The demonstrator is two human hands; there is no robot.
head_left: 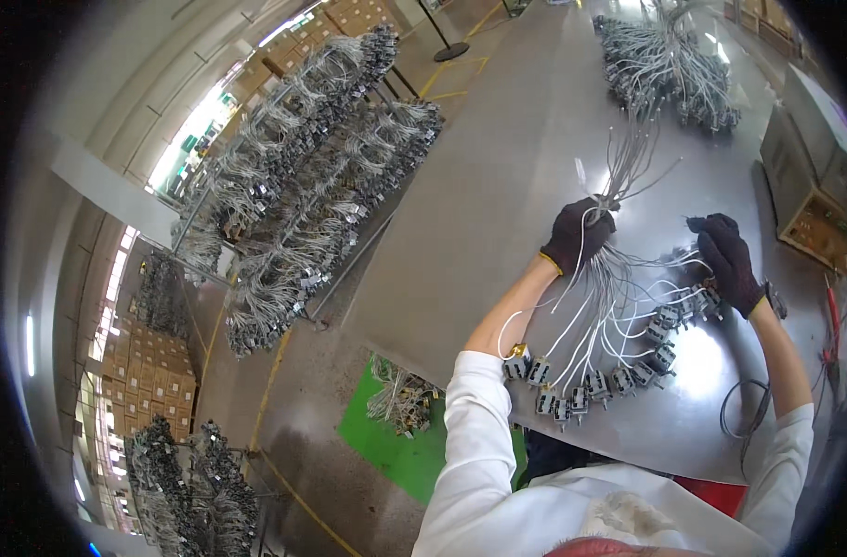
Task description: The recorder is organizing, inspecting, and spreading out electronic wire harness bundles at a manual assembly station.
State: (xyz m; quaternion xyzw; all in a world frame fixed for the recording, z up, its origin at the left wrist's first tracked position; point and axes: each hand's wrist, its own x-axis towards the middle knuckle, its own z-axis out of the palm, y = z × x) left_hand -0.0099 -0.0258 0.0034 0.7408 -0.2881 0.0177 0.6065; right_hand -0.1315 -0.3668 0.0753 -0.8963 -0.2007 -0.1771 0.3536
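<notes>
My left hand (pixel 581 234), in a dark glove with a yellow cuff edge, is closed around a bundle of white and grey wires (pixel 628 172). Loose wire ends fan out beyond the fist. On the near side the wires spread to several small grey-and-black block-shaped components (pixel 623 379), which lie in an arc on the metal table (pixel 461 223). My right hand (pixel 730 265), gloved too, is at the right end of that arc. Its fingers are bent together by a small dark piece at their tips; what exactly they grip is too small to make out.
A larger heap of wired components (pixel 670 74) lies at the table's far end. Along the right stand a box-shaped instrument (pixel 814 176), a red-handled tool (pixel 830 316) and a black cable (pixel 744 418). Loaded racks (pixel 321 176) and a green mat (pixel 386 446) are left of the table.
</notes>
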